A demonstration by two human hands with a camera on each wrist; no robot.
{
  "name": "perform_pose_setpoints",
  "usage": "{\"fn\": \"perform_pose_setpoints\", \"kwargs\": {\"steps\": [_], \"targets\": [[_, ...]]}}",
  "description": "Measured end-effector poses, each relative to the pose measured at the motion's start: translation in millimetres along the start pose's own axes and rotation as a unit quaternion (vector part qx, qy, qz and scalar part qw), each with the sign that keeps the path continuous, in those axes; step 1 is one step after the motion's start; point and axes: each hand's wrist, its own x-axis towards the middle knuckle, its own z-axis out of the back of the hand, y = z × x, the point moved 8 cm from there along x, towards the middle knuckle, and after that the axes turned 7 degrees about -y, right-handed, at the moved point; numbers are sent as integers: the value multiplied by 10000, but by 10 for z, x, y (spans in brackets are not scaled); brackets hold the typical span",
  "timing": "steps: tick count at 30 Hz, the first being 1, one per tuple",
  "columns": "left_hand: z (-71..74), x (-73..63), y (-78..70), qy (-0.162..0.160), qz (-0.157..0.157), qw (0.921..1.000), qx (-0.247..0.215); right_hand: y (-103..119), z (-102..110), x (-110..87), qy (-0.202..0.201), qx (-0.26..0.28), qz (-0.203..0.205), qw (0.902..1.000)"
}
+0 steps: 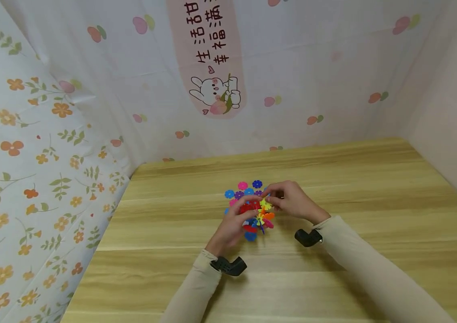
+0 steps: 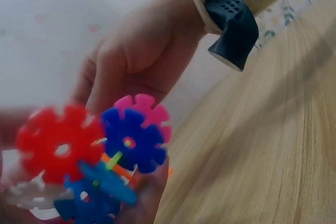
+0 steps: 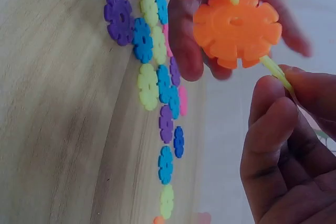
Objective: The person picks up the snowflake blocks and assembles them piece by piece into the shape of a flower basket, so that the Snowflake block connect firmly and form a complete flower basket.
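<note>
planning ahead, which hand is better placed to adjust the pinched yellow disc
Likely the right hand: it pinches the yellow disc at the orange disc; the left hand holds the cluster.

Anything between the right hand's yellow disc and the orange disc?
Nothing visible: the yellow disc in the right hand meets the rim of the orange disc. In the right wrist view, the left hand shows behind it, not between.

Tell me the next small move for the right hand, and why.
Probably push the yellow disc more firmly onto the orange disc: the right hand pinches it with its edge at the orange rim, while the left hand holds the cluster. Whether it is seated is unclear.
</note>
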Motion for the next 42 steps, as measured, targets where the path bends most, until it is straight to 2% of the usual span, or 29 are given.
{"fn": "perform_pose_setpoints", "kwargs": {"steps": [3, 8, 11, 14, 17, 20, 23, 26, 28, 32, 36, 39, 42], "targets": [[-15, 8, 13, 71, -85, 9998, 180, -18, -4, 7, 59, -63, 36, 10000], [19, 3, 51, -45, -85, 9989, 469, -86, 63, 28, 252, -114, -91, 9996], [45, -3, 69, -99, -55, 9981, 608, -215, 181, 76, 221, -261, -316, 9989], [70, -16, 76, -190, -63, 9978, 637, -384, 322, 122, 112, -720, -549, 9958], [74, -30, 78, -235, -79, 9975, 655, -546, 413, 153, 96, -1420, -724, 9872], [57, -33, 74, -207, -110, 9979, 597, -675, 442, 184, 123, -2146, -833, 9731], [48, -21, 52, -229, -271, 9974, 624, -748, 423, 222, 179, -2824, -834, 9555], [43, -9, 28, -268, -392, 9959, 764, -784, 381, 246, 218, -3192, -893, 9432], [42, -9, 15, -309, -426, 9954, 800, -798, 354, 249, 250, -3254, -966, 9403], [26, -21, -53, -354, -474, 9939, 932, -810, 347, 232, 242, -3062, -1126, 9450], [50, -8, -62, -442, -399, 9945, 857, -800, 345, 201, 327, -2668, -1072, 9572], [118, 26, 9, -617, -310, 9948, 751, -759, 343, 165, 351, -2311, -971, 9674], [164, 36, 13, -771, -308, 9942, 685, -695, 351, 130, 295, -1972, -949, 9753]]}}
